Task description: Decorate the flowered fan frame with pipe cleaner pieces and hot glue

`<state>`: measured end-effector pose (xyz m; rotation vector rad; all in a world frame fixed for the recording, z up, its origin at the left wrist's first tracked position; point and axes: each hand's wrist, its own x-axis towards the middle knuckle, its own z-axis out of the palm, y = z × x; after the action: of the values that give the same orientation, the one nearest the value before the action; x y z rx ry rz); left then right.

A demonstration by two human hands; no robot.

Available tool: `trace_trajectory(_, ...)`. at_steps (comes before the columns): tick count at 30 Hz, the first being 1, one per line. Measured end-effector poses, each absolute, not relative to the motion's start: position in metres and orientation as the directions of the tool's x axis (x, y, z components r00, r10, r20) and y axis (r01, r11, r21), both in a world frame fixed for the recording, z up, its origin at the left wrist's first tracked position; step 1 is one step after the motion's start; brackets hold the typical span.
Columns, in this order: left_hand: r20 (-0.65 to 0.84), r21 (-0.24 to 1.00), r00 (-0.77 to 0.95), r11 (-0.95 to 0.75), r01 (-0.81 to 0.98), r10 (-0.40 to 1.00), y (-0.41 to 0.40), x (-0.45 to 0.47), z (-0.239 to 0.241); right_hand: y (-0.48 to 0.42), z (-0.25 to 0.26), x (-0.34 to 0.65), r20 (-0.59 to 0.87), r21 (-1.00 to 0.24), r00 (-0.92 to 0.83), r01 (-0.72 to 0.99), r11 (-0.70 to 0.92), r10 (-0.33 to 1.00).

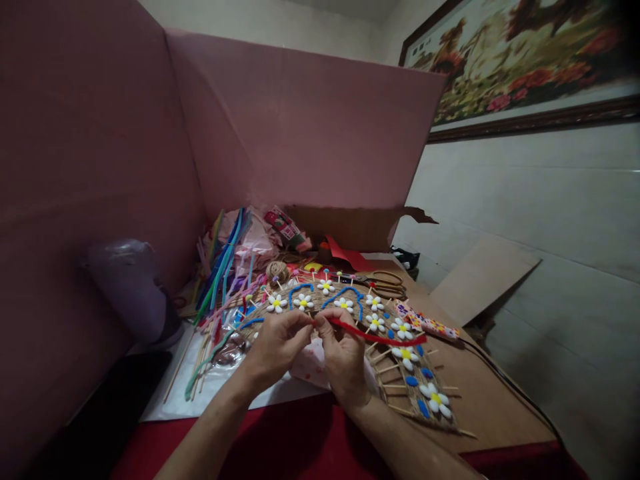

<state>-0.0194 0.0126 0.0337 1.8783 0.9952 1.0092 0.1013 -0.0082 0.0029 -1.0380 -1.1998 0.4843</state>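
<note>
A red pipe cleaner (383, 337) runs between my hands, its long end sticking out to the right. My left hand (280, 343) pinches the near end with thumb and forefinger. Close beside it, my right hand (343, 360) grips the same pipe cleaner, fingertips almost meeting. Both hands are closed. Behind and to the right lies an arched twine-wrapped craft frame (420, 393) on wooden sticks. It carries white daisies (406, 357) with yellow centres, blue ovals and bent blue pipe cleaners (344, 291). My hands cover part of its middle.
Colourful pipe cleaners (220, 267) are heaped at the back left near a twine ball (277, 271). Scissors (385, 283) lie behind the arch. A patterned glue gun (425, 320) with a cable rests at right. Pink panels (300, 120) stand behind.
</note>
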Motion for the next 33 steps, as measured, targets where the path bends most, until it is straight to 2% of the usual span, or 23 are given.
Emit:
trace_trajectory(2,0.420,0.747,0.384,-0.553,0.370,0.823,0.012,-0.019,0.032,-0.008,0.002,0.102,0.519,-0.854,0.339,0.234,0.464,0.785)
trace_trajectory(4,0.486,0.651,0.395,-0.624,0.432,0.780,0.011,-0.019,0.031,-0.008,0.001,0.102,0.512,-0.857,0.329,0.251,0.449,0.794)
trace_trajectory(10,0.508,0.544,0.338,-0.600,0.587,0.792,0.009,-0.015,0.026,-0.012,0.000,0.101,0.507,-0.854,0.271,0.281,0.437,0.818)
trace_trajectory(13,0.544,0.568,0.276,-0.589,0.574,0.793,0.009,-0.014,0.024,-0.013,-0.001,0.100,0.529,-0.838,0.266,0.316,0.446,0.806)
trace_trajectory(16,0.549,0.676,0.174,-0.557,0.482,0.817,0.009,-0.013,0.023,-0.015,-0.001,0.099,0.572,-0.805,0.222,0.337,0.488,0.790)
trace_trajectory(19,0.399,0.874,0.075,-0.404,0.270,0.914,0.009,-0.010,0.023,-0.018,0.000,0.098,0.600,-0.777,0.160,0.350,0.523,0.784)
trace_trajectory(22,0.230,0.966,0.112,-0.240,0.092,0.967,0.009,-0.006,0.025,-0.020,0.002,0.097,0.567,-0.806,0.222,0.352,0.477,0.793)
trace_trajectory(24,0.210,0.973,0.152,-0.221,0.064,0.966,0.008,-0.006,0.028,-0.020,0.002,0.096,0.539,-0.826,0.271,0.359,0.436,0.798)
trace_trajectory(26,0.287,0.948,0.145,-0.302,0.097,0.947,0.008,-0.009,0.030,-0.019,0.001,0.097,0.528,-0.828,0.290,0.385,0.407,0.799)
trace_trajectory(30,0.503,0.784,0.196,-0.540,0.305,0.842,0.008,-0.017,0.033,-0.018,0.001,0.100,0.587,-0.775,0.282,0.467,0.426,0.759)
trace_trajectory(33,0.498,0.736,0.283,-0.572,0.362,0.820,0.007,-0.019,0.032,-0.019,0.004,0.102,0.640,-0.735,0.247,0.474,0.485,0.728)
